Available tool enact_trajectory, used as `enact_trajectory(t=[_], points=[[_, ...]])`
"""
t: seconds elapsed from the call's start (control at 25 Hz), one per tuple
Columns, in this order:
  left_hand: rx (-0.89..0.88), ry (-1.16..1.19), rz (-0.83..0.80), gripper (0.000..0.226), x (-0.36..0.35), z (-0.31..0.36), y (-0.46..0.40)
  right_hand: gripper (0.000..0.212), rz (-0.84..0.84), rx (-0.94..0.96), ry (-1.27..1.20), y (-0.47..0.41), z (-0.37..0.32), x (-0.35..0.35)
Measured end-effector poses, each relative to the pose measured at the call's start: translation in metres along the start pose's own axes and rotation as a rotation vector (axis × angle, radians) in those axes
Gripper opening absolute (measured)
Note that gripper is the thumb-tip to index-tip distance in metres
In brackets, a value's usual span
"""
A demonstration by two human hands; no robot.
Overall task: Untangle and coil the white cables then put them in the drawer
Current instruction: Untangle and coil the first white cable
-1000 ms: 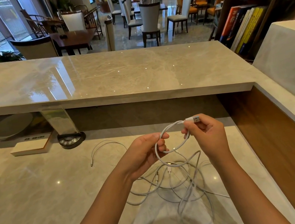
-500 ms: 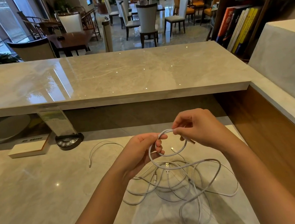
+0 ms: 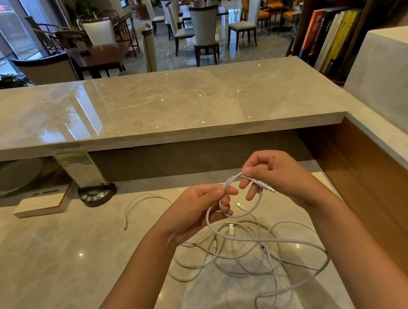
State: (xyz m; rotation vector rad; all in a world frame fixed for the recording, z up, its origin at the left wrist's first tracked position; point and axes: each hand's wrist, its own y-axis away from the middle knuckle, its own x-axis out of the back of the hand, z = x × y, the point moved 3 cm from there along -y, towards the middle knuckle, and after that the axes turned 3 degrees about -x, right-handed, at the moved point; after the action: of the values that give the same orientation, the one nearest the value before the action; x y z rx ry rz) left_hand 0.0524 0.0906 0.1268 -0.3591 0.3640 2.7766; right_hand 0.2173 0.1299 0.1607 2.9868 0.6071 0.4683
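Above the near edge of the marble desk [image 3: 46, 274], the left hand [image 3: 196, 211] and right hand [image 3: 274, 174] both pinch one white cable [image 3: 245, 213]. Its first loop is now closed, so coiling has begun; the tangle [image 3: 248, 258] waits below.

White cable [image 3: 232, 214] (looped) between hands

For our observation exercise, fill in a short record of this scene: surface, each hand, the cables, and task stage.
surface: pale marble counter
left hand: pinching a small loop of white cable
right hand: gripping the same cable near its USB plug
tangle: loose white cables heaped on the counter below the hands
separate cable: thin, lying apart to the left
task stage: first coil just begun; no drawer in view
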Motion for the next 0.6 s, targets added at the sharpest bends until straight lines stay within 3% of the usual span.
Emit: enact_trajectory(t=[0.08, 0.16, 0.28, 0.36, 0.44, 0.52, 0.6], points=[[-0.036, 0.078, 0.093, 0.025, 0.002, -0.003, -0.004, 0.014, 0.012, -0.031, -0.070, -0.004, 0.002, 0.001], [-0.086, 0.308, 0.228, 0.022, 0.010, -0.006, -0.008, 0.028, -0.009, -0.132, 0.008, -0.004, 0.009, -0.001], [-0.176, 0.523, 0.378, 0.019, 0.027, -0.003, -0.016, 0.044, -0.330, -0.316, 0.134, 0.011, 0.021, -0.019], [-0.208, 0.583, 0.421, 0.017, 0.035, -0.001, -0.021, 0.042, -0.592, -0.332, -0.022, 0.025, 0.025, -0.043], [-0.205, 0.626, 0.440, 0.016, 0.040, -0.001, -0.024, 0.037, -0.708, -0.317, -0.154, 0.037, 0.029, -0.064], [-0.173, 0.668, 0.449, 0.016, 0.049, -0.004, -0.024, 0.030, -0.707, -0.276, -0.196, 0.042, 0.033, -0.066], [-0.162, 0.758, 0.489, 0.015, 0.068, -0.007, -0.021, 0.023, -0.584, -0.267, -0.158, 0.038, 0.035, -0.039]])
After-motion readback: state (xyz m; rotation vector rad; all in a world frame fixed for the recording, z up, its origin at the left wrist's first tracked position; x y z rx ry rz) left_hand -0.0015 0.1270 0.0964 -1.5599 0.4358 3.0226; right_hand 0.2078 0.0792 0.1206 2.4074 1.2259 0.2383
